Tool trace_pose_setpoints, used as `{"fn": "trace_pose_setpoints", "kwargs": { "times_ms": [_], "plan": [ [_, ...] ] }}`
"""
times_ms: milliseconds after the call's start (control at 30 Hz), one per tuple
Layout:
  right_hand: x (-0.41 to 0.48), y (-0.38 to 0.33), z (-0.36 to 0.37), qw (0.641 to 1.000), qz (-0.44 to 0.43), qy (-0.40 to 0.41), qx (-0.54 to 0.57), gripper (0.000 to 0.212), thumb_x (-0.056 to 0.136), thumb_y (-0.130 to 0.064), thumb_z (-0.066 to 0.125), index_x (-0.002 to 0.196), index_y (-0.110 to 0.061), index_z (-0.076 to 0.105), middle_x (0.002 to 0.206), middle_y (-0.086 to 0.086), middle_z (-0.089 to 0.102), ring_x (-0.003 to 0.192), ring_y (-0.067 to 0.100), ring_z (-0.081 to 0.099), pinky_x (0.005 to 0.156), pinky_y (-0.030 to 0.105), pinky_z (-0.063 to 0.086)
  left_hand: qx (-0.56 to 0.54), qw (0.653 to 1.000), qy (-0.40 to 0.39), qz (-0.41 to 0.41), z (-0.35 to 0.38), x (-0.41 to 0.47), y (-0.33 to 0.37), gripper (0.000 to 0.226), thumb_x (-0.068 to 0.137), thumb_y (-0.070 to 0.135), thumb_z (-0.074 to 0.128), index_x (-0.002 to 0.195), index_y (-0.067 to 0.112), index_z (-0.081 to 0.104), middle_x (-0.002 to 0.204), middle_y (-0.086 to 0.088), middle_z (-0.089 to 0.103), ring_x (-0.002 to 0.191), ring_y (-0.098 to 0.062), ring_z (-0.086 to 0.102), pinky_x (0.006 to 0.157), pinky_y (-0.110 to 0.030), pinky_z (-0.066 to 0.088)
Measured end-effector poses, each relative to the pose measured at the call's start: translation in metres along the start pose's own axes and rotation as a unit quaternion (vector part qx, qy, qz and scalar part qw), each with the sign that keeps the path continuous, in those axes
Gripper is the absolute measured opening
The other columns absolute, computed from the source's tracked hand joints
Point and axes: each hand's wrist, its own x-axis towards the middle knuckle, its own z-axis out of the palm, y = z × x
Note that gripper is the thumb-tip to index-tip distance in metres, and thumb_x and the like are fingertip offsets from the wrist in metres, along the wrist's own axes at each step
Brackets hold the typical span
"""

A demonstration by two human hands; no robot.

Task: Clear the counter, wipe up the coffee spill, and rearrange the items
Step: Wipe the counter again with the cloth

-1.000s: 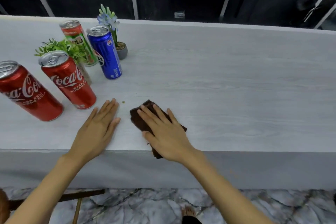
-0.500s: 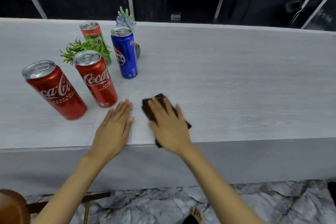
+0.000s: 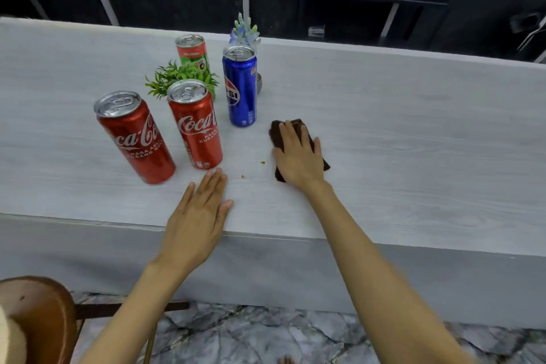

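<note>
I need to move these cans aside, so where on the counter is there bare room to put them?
The widest bare stretch of the counter runs right of the cloth under the right hand. The far left corner is bare too. It is crowded around the red cans, blue can and plants, with the left hand flat at the front edge.

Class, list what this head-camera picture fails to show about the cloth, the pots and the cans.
- Brown cloth: its middle is covered by the right hand.
- Grey pot: mostly behind the Pepsi can.
- Green plant: its pot is hidden by the Coca-Cola can.
- Green-and-red can: label too small to read.
</note>
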Motion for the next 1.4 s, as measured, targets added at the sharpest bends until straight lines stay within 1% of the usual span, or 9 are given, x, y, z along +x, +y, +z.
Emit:
{"fn": "trace_pose_setpoints", "kwargs": {
  "times_ms": [233, 400, 500, 600, 667, 767, 867, 1100, 1400],
  "plan": [
    [-0.093, -0.023, 0.020, 0.982, -0.187, -0.022, 0.015, 0.057, 0.093, -0.037, 0.025, 0.147, -0.028, 0.009, 0.157, -0.010, 0.011, 0.145, 0.011, 0.001, 0.114, 0.038, -0.009, 0.018, 1.000, -0.006, -0.011, -0.002, -0.010, -0.008, 0.076, 0.083, 0.056, -0.013, 0.144, 0.016, 0.010, 0.150, 0.008, 0.006, 0.140, -0.005, -0.001, 0.116, -0.024, -0.003],
    [-0.044, 0.045, -0.023, 0.997, -0.068, -0.034, -0.011, 0.056, 0.097, -0.032, 0.030, 0.147, -0.028, 0.007, 0.158, -0.010, 0.005, 0.145, 0.011, -0.002, 0.116, 0.040, -0.002, -0.108, 0.994, 0.007, -0.016, -0.007, -0.008, -0.009, 0.055, 0.096, 0.045, 0.015, 0.142, 0.017, 0.024, 0.147, 0.013, 0.018, 0.141, -0.005, 0.014, 0.114, -0.017, 0.004],
    [-0.036, 0.034, -0.017, 1.000, -0.009, -0.009, -0.018, 0.055, 0.098, -0.033, 0.025, 0.148, -0.025, 0.003, 0.158, -0.007, 0.001, 0.145, 0.015, -0.003, 0.117, 0.042, -0.004, -0.269, 0.952, 0.094, -0.114, -0.015, -0.012, -0.011, 0.040, 0.092, 0.030, 0.043, 0.130, 0.019, 0.050, 0.132, 0.013, 0.045, 0.126, -0.005, 0.041, 0.099, 0.003, 0.020],
    [-0.056, -0.009, 0.010, 0.999, -0.032, 0.021, -0.003, 0.057, 0.096, -0.033, 0.022, 0.148, -0.023, 0.002, 0.158, -0.003, 0.002, 0.145, 0.017, -0.004, 0.116, 0.043, -0.007, -0.291, 0.919, 0.185, -0.191, -0.018, -0.020, -0.016, 0.026, 0.088, 0.013, 0.056, 0.110, 0.024, 0.064, 0.112, 0.012, 0.062, 0.100, 0.007, 0.056, 0.082, 0.007, 0.032],
    [-0.071, -0.041, 0.025, 0.998, -0.055, 0.035, 0.008, 0.058, 0.095, -0.032, 0.022, 0.148, -0.020, 0.001, 0.158, 0.000, 0.000, 0.145, 0.020, -0.005, 0.115, 0.043, -0.010, -0.293, 0.897, 0.233, -0.234, -0.020, -0.023, -0.020, 0.027, 0.084, 0.005, 0.058, 0.099, 0.027, 0.064, 0.097, 0.010, 0.066, 0.088, 0.010, 0.058, 0.080, 0.003, 0.038],
    [-0.091, -0.082, 0.039, 0.997, -0.068, 0.028, 0.006, 0.060, 0.095, -0.032, 0.022, 0.147, -0.016, -0.003, 0.158, 0.005, -0.004, 0.145, 0.024, -0.008, 0.114, 0.046, -0.012, -0.301, 0.858, 0.289, -0.298, -0.027, -0.020, -0.030, 0.029, 0.079, 0.002, 0.063, 0.101, 0.021, 0.056, 0.095, 0.000, 0.063, 0.084, -0.009, 0.059, 0.078, -0.018, 0.044],
    [-0.102, -0.105, 0.047, 0.998, -0.052, 0.023, 0.003, 0.061, 0.096, -0.032, 0.022, 0.147, -0.014, -0.007, 0.157, 0.006, -0.009, 0.144, 0.027, -0.012, 0.111, 0.048, -0.018, -0.314, 0.857, 0.269, -0.307, -0.033, -0.011, -0.047, 0.053, 0.072, 0.004, 0.072, 0.117, 0.012, 0.047, 0.116, -0.011, 0.055, 0.099, -0.015, 0.051, 0.084, -0.025, 0.041],
    [-0.110, -0.139, 0.058, 0.999, -0.052, 0.016, -0.001, 0.061, 0.095, -0.032, 0.023, 0.147, -0.018, -0.006, 0.157, 0.002, -0.010, 0.144, 0.024, -0.012, 0.108, 0.046, -0.022, -0.391, 0.870, 0.196, -0.227, -0.041, 0.010, -0.080, 0.080, 0.065, 0.019, 0.081, 0.130, 0.021, 0.034, 0.133, -0.001, 0.048, 0.113, -0.009, 0.045, 0.096, -0.025, 0.035],
    [-0.099, -0.147, 0.061, 0.998, 0.038, 0.044, 0.002, 0.059, 0.096, -0.032, 0.021, 0.147, -0.021, -0.006, 0.158, 0.001, -0.010, 0.145, 0.020, -0.011, 0.113, 0.046, -0.015, -0.437, 0.871, 0.131, -0.182, -0.038, 0.025, -0.096, 0.073, 0.071, 0.035, 0.073, 0.131, 0.023, 0.034, 0.127, 0.003, 0.052, 0.107, -0.012, 0.051, 0.085, -0.026, 0.040]
  ]
}}
